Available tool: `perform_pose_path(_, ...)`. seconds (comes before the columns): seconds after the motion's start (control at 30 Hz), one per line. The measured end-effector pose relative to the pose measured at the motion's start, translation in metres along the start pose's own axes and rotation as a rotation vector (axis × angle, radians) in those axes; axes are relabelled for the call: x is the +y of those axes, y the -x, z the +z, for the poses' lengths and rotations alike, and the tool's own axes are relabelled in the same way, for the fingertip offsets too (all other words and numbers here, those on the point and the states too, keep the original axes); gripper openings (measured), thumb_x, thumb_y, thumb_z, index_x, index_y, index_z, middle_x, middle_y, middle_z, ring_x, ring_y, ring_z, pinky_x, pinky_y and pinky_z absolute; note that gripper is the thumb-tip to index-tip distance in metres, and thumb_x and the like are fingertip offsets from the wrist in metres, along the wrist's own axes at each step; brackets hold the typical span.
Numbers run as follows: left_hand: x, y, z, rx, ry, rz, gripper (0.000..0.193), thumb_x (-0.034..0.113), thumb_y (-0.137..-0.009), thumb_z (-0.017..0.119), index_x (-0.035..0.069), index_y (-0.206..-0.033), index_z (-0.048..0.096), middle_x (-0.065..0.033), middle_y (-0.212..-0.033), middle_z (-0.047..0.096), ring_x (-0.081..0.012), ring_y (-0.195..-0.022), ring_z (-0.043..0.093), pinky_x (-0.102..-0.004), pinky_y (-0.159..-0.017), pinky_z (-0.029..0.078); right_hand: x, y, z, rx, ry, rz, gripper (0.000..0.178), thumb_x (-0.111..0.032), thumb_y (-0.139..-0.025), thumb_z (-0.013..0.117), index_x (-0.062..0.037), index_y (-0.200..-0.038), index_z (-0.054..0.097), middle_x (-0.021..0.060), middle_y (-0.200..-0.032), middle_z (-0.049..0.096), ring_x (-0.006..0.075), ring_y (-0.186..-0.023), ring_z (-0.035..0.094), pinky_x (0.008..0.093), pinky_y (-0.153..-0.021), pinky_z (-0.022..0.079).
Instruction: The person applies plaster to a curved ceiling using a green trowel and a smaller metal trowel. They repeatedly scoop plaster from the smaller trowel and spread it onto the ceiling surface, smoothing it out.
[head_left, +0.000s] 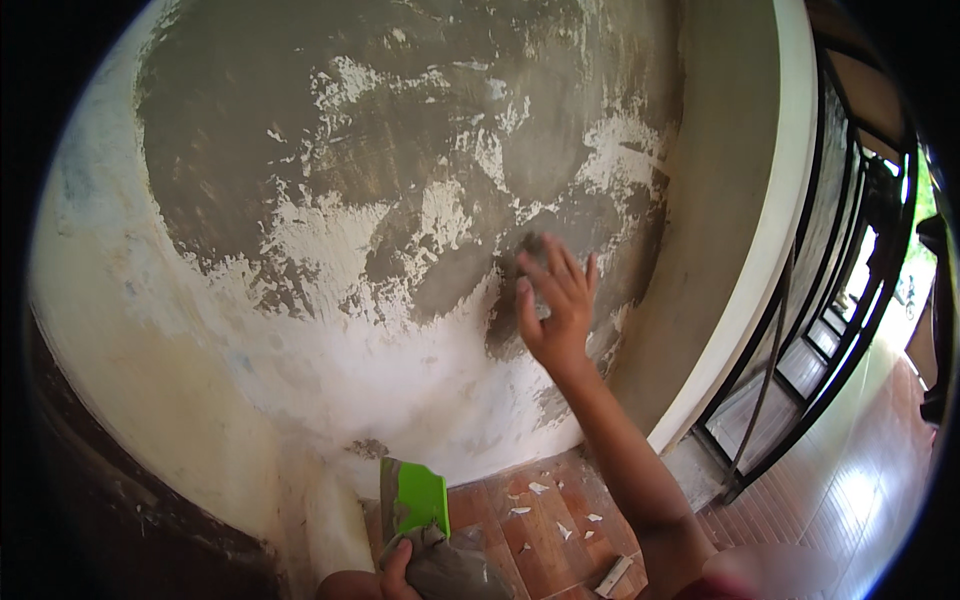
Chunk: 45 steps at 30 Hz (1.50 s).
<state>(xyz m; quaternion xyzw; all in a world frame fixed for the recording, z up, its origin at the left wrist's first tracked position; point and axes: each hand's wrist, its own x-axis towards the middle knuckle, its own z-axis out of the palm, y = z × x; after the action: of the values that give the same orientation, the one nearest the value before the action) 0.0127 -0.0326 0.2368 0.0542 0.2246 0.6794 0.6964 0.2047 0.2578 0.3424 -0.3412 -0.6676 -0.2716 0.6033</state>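
Note:
Raised to the wall (340, 260), my right hand (562, 305) has its fingers stretched out and apart. A small dark grey lump (532, 243) is by its fingertips; whether it sticks to the wall or to a finger I cannot tell. Wet-looking grey plaster covers the wall unevenly, with white patches showing through. Low in the view, my left hand (398, 572) grips a bright green plastic scraper (422, 498), smeared grey along its left side. Against the scraper's lower end rests a grey mass (455, 572), cut off by the lower edge; its kind is unclear.
White flakes (538, 488) lie on the brown tiled floor (500, 510), close to a small pale block (614, 576). A cream wall edge (770, 200) bounds the plastered area on the right. Beyond it stand dark metal frames (850, 260) and a shiny floor (830, 490).

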Motion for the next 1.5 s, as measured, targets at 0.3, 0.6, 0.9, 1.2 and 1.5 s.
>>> perform_pose_path(0.3, -0.008, -0.003, 0.003, 0.199, -0.148, 0.079, 0.037, 0.035, -0.098, 0.055, 0.007, -0.121, 0.060, -0.0110, -0.107, 0.067, -0.0279, -0.096, 0.066, -0.0453, -0.087, 0.056, 0.034, -0.029, 0.004, -0.054, 0.176, 0.087, 0.065, -0.033, -0.096, 0.056, 0.0026, -0.147, 0.039, 0.0228, -0.156, 0.034, 0.0423, -0.147, 0.025, 0.0621, -0.117, 0.011)
perform_pose_path(0.6, -0.003, -0.005, 0.009, 0.223, -0.199, 0.116, 0.038, 0.033, -0.096, 0.057, 0.006, -0.123, 0.059, -0.0114, -0.110, 0.066, -0.0274, -0.099, 0.065, -0.0449, -0.088, 0.055, 0.031, -0.033, 0.008, 0.005, 0.145, 0.093, 0.059, -0.031, -0.096, 0.055, 0.0033, -0.142, 0.046, 0.0231, -0.152, 0.040, 0.0418, -0.146, 0.028, 0.0605, -0.118, 0.009)
perform_pose_path(0.9, 0.004, -0.006, 0.011, 0.246, -0.196, 0.140, 0.040, 0.032, -0.094, 0.058, 0.006, -0.124, 0.057, -0.0118, -0.113, 0.065, -0.0270, -0.102, 0.064, -0.0445, -0.090, 0.054, 0.036, -0.062, -0.034, 0.420, -0.568, 0.291, 0.033, -0.006, -0.095, 0.056, 0.0065, -0.126, 0.061, 0.0210, -0.117, 0.069, 0.0321, -0.114, 0.065, 0.0415, -0.107, 0.041)
perform_pose_path(1.2, 0.003, -0.006, 0.016, 0.245, -0.191, 0.144, 0.042, 0.031, -0.093, 0.060, 0.006, -0.126, 0.056, -0.0122, -0.116, 0.064, -0.0266, -0.105, 0.063, -0.0441, -0.092, 0.053, 0.013, -0.093, -0.082, -0.228, -1.516, 0.817, 0.055, -0.037, -0.103, 0.035, 0.0096, -0.127, 0.054, 0.0245, -0.113, 0.068, 0.0319, -0.095, 0.070, 0.0404, -0.087, 0.055)
perform_pose_path(1.5, -0.004, 0.002, 0.019, 0.263, -0.180, 0.159, 0.044, 0.030, -0.091, 0.062, 0.005, -0.127, 0.055, -0.0126, -0.119, 0.062, -0.0262, -0.108, 0.061, -0.0437, -0.093, 0.052, -0.037, -0.065, -0.109, -0.599, -1.643, 0.889, 0.027, -0.014, -0.098, 0.061, 0.0081, -0.113, 0.065, 0.0205, -0.105, 0.071, 0.0271, -0.091, 0.072, 0.0338, -0.082, 0.058)
